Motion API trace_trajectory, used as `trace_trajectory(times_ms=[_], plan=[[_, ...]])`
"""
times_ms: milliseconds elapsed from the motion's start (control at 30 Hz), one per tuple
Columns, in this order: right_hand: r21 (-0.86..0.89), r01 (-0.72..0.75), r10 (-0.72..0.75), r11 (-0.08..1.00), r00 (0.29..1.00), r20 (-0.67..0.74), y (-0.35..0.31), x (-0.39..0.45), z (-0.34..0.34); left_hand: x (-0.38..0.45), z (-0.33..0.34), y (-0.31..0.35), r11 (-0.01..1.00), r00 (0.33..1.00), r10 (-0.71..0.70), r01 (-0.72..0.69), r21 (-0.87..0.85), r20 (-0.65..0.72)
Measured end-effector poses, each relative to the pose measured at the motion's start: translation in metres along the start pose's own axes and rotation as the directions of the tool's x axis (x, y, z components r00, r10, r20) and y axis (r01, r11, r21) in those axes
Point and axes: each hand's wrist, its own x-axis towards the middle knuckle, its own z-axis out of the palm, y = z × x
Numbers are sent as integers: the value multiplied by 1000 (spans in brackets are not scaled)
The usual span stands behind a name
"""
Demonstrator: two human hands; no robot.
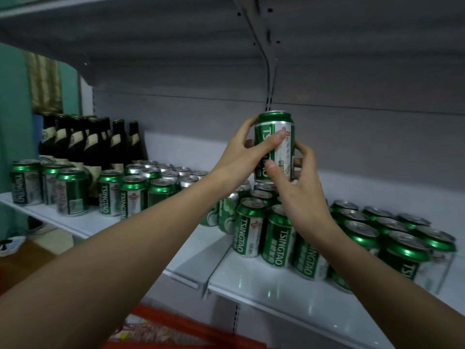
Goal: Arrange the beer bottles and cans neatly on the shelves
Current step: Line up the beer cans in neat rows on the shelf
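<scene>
No sleeves are worn: both forearms are seen bare to the elbow. The left hand (247,149) and right hand (298,187) are ungloved, with short nails.

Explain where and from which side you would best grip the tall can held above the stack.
Grip the tall can round its smooth mid-wall from both sides, as the left hand and right hand do: it stands upright and cans below block its base.

White shelf (251,288) runs from middle left to lower right of frame, split in two panels by a seam at lower centre. Dark beer bottles (93,144) stand at far left back. Green cans (130,190) stand clustered left of centre; more green cans (377,233) packed at right.
</scene>
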Motion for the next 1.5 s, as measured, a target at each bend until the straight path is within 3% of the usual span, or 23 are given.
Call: trace_trajectory(times_ms=[433,733,1000,1200,1400,1500], plan=[[-98,-15,-10,995,970,-243,26,-19,-133,21,137,17,998,972,2,12,-58,234],[-156,-76,14,985,933,-361,44,-51,-208,21,220,21,994,946,-23,56,-92,324],[-179,-144,63,973,917,-393,60,-86,-255,8,270,17,997,882,-37,3,74,469],[-198,-272,198,942,924,-328,78,-113,-258,3,277,3,968,820,-81,-71,241,567],[-228,-379,321,897,913,-253,97,-129,-252,-4,267,-16,849,764,-189,-188,494,617],[-255,-418,369,872,903,-221,106,-132,-248,-11,267,-24,778,755,-164,-295,554,634]])
